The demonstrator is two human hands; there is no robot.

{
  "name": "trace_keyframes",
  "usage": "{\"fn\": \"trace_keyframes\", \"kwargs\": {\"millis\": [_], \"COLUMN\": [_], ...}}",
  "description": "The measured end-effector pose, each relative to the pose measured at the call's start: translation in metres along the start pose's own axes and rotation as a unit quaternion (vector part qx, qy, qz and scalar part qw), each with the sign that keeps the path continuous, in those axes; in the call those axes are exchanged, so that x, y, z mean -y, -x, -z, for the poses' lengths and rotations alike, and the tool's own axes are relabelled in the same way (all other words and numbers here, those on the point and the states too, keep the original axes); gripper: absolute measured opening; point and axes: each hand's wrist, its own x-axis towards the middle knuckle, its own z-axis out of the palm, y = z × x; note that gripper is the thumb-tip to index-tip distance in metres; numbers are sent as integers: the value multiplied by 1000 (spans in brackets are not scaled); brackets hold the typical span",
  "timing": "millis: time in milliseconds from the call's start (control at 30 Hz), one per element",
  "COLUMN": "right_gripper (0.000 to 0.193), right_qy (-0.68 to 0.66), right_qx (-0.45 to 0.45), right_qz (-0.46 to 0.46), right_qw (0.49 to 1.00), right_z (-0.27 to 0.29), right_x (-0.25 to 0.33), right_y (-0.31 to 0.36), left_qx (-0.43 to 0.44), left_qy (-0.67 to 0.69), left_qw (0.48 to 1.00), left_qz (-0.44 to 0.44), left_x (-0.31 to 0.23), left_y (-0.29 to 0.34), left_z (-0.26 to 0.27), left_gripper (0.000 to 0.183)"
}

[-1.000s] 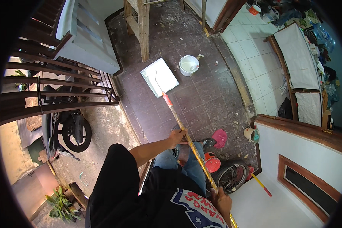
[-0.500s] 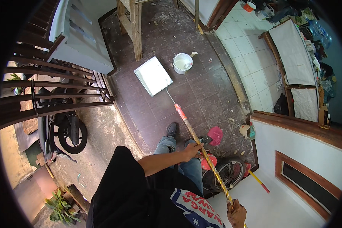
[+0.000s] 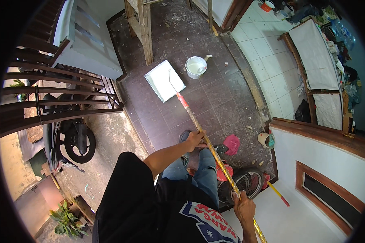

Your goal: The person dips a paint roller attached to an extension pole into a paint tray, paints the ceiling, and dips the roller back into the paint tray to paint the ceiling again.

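A long paint roller pole (image 3: 220,160), wrapped in gold-patterned covering, slants from the lower right up toward a white paint tray (image 3: 155,83). My left hand (image 3: 194,140) is closed round its middle, and my right hand (image 3: 244,207) grips it lower down. At the far end, a red roller handle (image 3: 183,101) lies over the tray's near edge, with its thin wire frame reaching in. White paint fills the tray, and the roller's head is hard to make out against it. Just right of the tray stands a white paint bucket (image 3: 196,68).
A wooden ladder-like stand (image 3: 145,40) rises beyond the tray. Near my right side lie a bicycle wheel (image 3: 247,182), a pink cloth (image 3: 232,145) and a small bucket (image 3: 266,140). Wooden railings (image 3: 61,99) and a motorcycle (image 3: 75,139) are at left.
Both hands have pushed the pole forward and left. The roller frame now reaches over the middle of the tray instead of its near right edge.
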Motion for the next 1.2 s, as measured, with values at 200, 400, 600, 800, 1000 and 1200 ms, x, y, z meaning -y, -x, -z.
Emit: {"fn": "trace_keyframes", "kwargs": {"millis": [200,400,600,800,1000,1200], "right_gripper": [33,29,28,32,37,42], "right_qy": [5,15,18,-25,100,-28], "right_qx": [-8,-8,4,-26,-1,95], "right_qz": [-9,-38,-49,8,20,-34], "right_qw": [1000,999,999,999,995,995], "right_z": [16,30,26,-4,23,49], "right_x": [-38,-67,-59,-30,-80,-148], "right_y": [27,63,50,-8,7,24], "left_qx": [38,67,48,-13,58,47], "left_qy": [6,3,-5,-4,28,55], "left_qw": [999,997,997,1000,997,995], "left_qz": [-11,37,54,8,48,73], "left_x": [24,58,62,17,21,75], "left_y": [22,40,23,-10,7,16], "left_z": [-31,-67,-63,-25,-43,-95], "left_gripper": [44,41,41,41,39,32]}}
